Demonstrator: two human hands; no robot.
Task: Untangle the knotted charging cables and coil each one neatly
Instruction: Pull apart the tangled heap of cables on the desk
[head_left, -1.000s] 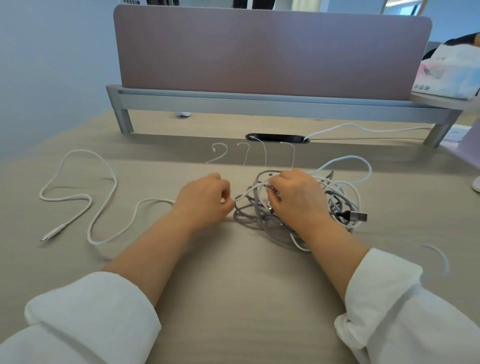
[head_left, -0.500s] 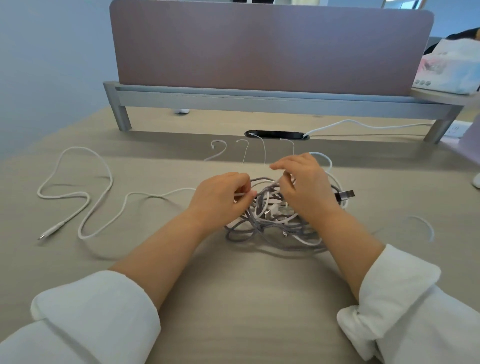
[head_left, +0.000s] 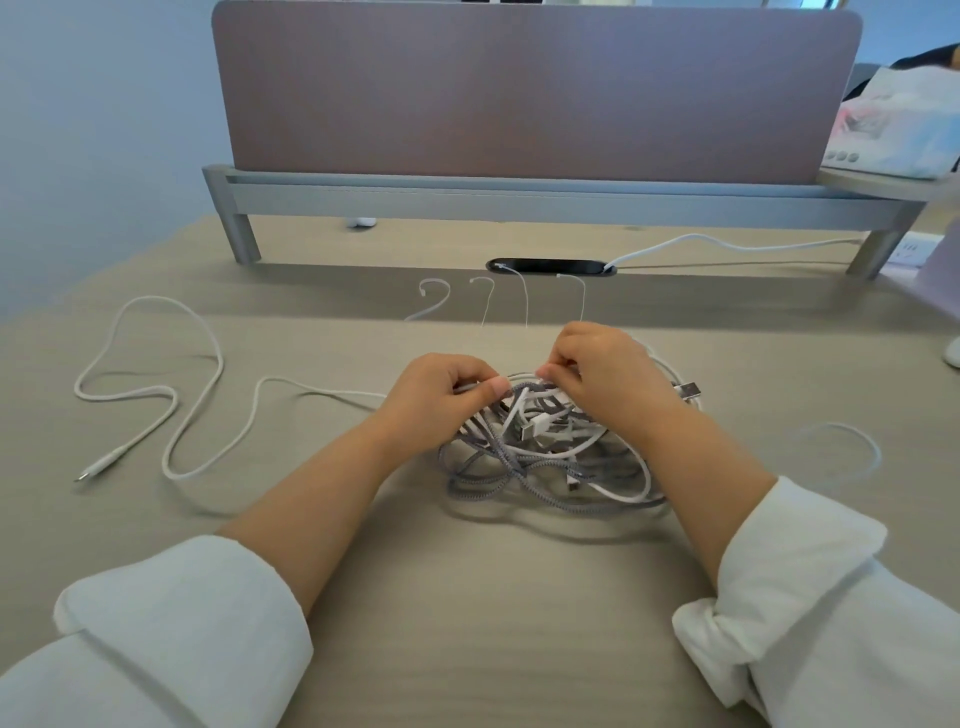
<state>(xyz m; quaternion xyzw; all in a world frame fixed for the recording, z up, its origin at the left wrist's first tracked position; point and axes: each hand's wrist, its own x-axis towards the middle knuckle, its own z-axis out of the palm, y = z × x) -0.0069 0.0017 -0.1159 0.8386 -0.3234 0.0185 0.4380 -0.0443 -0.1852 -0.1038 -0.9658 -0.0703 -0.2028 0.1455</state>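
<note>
Head view, far left: white cable (head_left: 171, 410) lies loose in wavy bends on the desk (head_left: 467, 597). Its small plug (head_left: 98, 465) is free, and its other end runs right to the left hand.
Left hand (head_left: 441, 397): fingers curled, pinching the white cable at the left edge of the tangle.
Tangle (head_left: 545, 457): grey braided and white cables knotted together, on the desk between the forearms. Nothing coiled yet.
Right hand (head_left: 602, 379): thumb and forefinger pinched on a strand at the top of the tangle. Cannot tell which cable it belongs to.
USB plug (head_left: 688, 389): metal end sticking out at the right edge of the tangle, beside the right wrist.
Step (judged): drawing the white cable out of the knot.
Method: keep the two pinches close together. Slacken the loop rather than haul on it, and feed the strand back through. A hard pull would likely tighten the knot.
Surface: pale wood-grain desk, matte.
Room: mauve divider panel (head_left: 519, 93) on a grey rail at the back, with a black cable slot (head_left: 545, 266) below it. A white lead (head_left: 727, 244) runs right from the slot. A patterned packet (head_left: 898, 124) sits far right.
</note>
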